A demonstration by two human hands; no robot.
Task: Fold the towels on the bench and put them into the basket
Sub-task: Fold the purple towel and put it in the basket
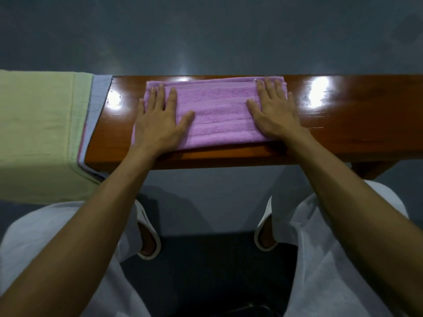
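Folded purple terry towel [215, 110] lies mid-bench on glossy brown wooden bench [357, 124]; left hand [158, 120] and right hand [272, 110] press flat, empty, at opposite ends; soft, light, limp: grip both short ends.

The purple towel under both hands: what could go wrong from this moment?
1. The purple towel lies on a glossy wooden bench; it may slide or unfold when the flat left hand and right hand lift.
2. The pale green towel drapes over the bench end and might slip off if bumped.
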